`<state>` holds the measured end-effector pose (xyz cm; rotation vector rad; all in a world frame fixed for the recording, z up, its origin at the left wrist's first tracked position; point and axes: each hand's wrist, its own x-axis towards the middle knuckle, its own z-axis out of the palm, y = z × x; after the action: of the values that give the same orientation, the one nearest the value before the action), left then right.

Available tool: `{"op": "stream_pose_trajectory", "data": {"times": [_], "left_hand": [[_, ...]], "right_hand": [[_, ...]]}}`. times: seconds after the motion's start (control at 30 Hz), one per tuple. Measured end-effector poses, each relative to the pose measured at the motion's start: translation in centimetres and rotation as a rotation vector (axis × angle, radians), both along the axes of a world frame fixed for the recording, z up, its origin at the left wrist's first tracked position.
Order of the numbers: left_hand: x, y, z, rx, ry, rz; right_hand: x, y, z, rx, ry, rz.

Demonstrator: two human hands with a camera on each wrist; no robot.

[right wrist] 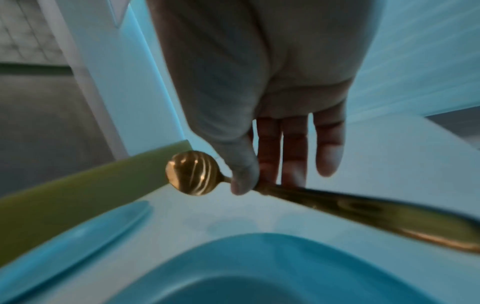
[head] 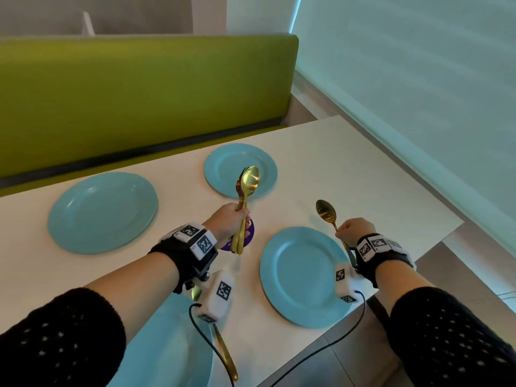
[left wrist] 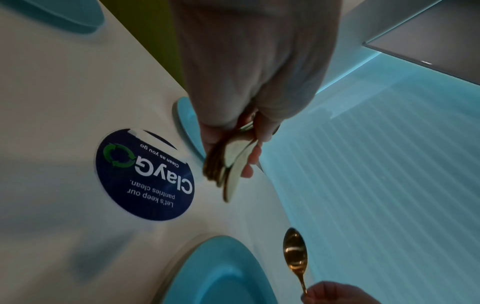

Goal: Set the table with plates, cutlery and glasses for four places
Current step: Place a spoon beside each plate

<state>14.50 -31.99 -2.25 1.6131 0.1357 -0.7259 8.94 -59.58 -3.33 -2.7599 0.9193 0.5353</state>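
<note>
Plates [head: 102,212]: four on table [head: 349,163]. Left hand [head: 228,221] grips spoon bundle [head: 245,191]; right hand [head: 355,229] pinches one spoon [head: 326,212].

Near-left plate [head: 167,344]: partly hidden by the left forearm, cut off at the bottom edge. Gold utensil [head: 224,350] beside it: head hidden behind the wrist camera. Cutlery bundle [head: 242,208]: piece count indeterminate. Right wrist view: blurred.

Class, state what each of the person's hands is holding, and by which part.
The left hand grips a bundle of gold cutlery around the handles. The right hand pinches a single gold spoon by its handle.
</note>
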Motion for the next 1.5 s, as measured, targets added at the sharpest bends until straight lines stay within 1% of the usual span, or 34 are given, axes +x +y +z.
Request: {"op": "stream_pose_trajectory", "data": {"times": [0.1, 0.2, 0.3, 0.6, 0.8, 1.07, 1.23, 1.5], "left_hand": [[0.3, -0.3, -0.3, 0.003, -0.001, 0.009], [0.6, -0.6, -0.9, 0.015, 0.006, 0.028], [0.8, -1.0, -1.3, 0.021, 0.012, 0.049], [1.5, -2.0, -2.1, 0.022, 0.005, 0.033], [2.0, -2.9, -2.7, 0.003, 0.028, 0.029], [1.9, -4.1, -3.2, -0.028, 0.046, 0.046], [1.9, -4.0, -3.3, -0.042, 0.054, 0.053], [1.9, -3.5, -3.1, -0.014, 0.027, 0.053]], "right_hand": [[-0.5, -1.7, -1.1, -0.070, 0.078, 0.000], [-0.8, -2.7, -2.2, -0.089, 0.124, -0.012], [-0.9, -2.9, -3.2, -0.093, 0.139, 0.006], [-0.9, -3.4, -4.6, -0.129, 0.147, 0.041], [-0.9, -3.6, -4.9, -0.110, 0.121, 0.022], [-0.8, -3.7, -4.9, -0.035, 0.080, -0.011], [-1.0, -3.5, -4.7, -0.012, 0.063, -0.036], [-1.2, -3.5, -4.4, 0.035, 0.017, -0.092]]}}
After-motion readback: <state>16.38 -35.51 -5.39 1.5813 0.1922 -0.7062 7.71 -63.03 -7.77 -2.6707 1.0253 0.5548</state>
